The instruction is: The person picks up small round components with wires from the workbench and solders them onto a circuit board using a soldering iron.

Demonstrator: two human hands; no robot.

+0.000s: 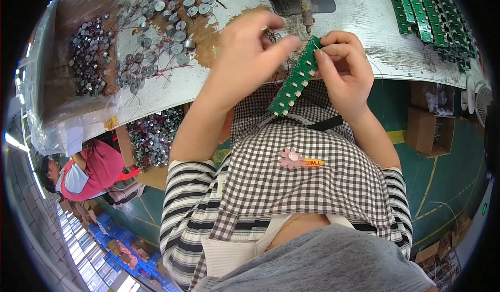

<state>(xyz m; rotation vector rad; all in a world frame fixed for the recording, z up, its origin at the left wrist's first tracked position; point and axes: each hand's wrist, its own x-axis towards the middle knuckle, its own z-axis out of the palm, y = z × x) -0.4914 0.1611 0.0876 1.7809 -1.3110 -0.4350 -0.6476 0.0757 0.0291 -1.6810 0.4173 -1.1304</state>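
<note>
The board [295,79] slants down-left from just below the iron [305,8] along its long axis. Right hand [348,73] grips its iron-side end; left hand [249,44], left of iron, blurred: cannot tell grip.

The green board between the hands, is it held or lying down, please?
Held: the right hand pinches the green board by its upper end, its lower end over the apron.

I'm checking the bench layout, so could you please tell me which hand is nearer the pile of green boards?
Right. The right hand is left of the pile of green boards, apart from it; the left hand is farther left.
</note>
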